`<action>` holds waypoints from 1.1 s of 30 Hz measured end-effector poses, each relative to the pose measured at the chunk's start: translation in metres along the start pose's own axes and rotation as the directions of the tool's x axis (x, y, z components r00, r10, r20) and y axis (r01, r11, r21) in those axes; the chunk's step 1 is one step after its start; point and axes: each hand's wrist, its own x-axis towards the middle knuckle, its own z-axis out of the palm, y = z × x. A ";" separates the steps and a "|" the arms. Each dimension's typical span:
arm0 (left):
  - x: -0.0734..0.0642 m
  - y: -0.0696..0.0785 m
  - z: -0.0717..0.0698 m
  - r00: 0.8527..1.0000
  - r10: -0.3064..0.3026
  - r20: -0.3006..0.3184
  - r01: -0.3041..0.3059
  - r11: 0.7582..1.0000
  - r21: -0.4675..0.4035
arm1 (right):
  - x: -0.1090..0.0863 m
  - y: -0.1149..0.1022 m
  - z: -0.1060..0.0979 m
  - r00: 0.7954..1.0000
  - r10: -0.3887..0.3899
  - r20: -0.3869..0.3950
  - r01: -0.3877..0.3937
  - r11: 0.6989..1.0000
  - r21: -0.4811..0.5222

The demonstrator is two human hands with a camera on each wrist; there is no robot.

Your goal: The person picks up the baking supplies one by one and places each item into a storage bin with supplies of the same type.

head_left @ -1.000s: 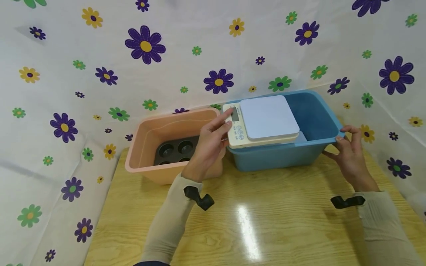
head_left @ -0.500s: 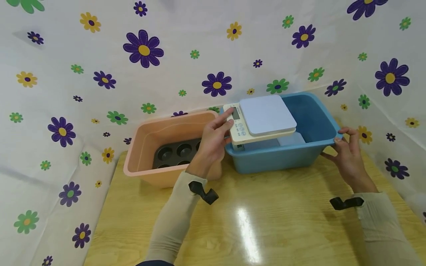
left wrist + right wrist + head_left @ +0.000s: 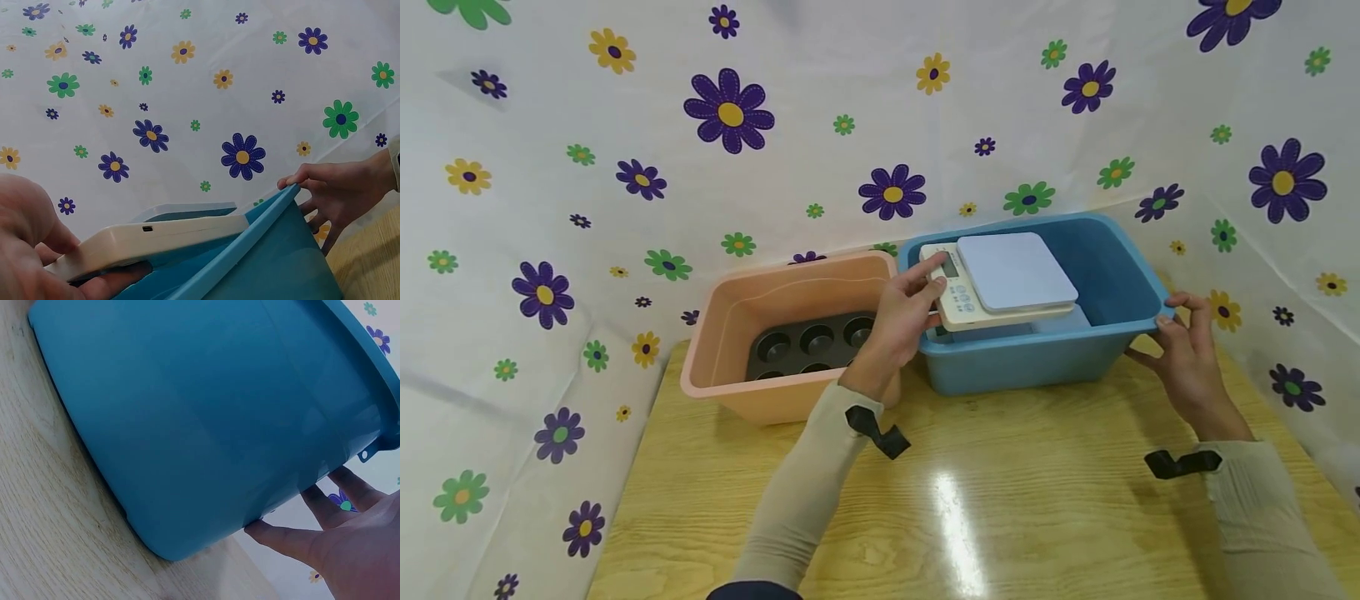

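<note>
In the head view my left hand (image 3: 898, 321) grips a white kitchen scale (image 3: 1017, 271) by its display end, thumb on top and fingers beneath. The scale is slightly tilted over the opening of a blue plastic bin (image 3: 1015, 367), close to the near rim. Below it a pale flat thing (image 3: 1060, 321) shows inside the bin, mostly hidden. My right hand (image 3: 1187, 358) holds the bin's right front corner, with a finger and the thumb at the rim. In the right wrist view, several fingertips (image 3: 256, 528) touch the bin's outer side.
A peach plastic bin (image 3: 790, 404) stands left of the blue one, with a dark muffin tin (image 3: 796, 343) inside. Both bins rest on a wooden table (image 3: 880, 517). Behind them hangs a white flower-patterned sheet (image 3: 820, 67).
The scale, gripped in my left hand, first rises off the near rim, then shifts right and slightly lower over the blue bin. My right hand stays on the corner.
</note>
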 end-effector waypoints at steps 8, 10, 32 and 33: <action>0.004 -0.002 0.006 1.000 -0.018 -0.003 0.018 0.995 0.103 | 0.000 0.000 -0.001 1.000 -0.004 0.012 0.003 1.000 0.014; 0.005 -0.003 0.007 1.000 -0.021 -0.001 0.021 0.992 0.122 | 0.000 0.000 -0.002 1.000 -0.006 0.016 0.005 1.000 0.013; 0.011 -0.009 0.013 1.000 0.001 0.003 -0.002 0.978 0.207 | 0.001 0.002 -0.004 1.000 -0.006 0.020 0.006 1.000 0.023; 0.011 -0.010 0.013 1.000 0.011 0.010 -0.013 0.978 0.208 | 0.001 0.002 -0.004 1.000 -0.007 0.018 0.006 1.000 0.026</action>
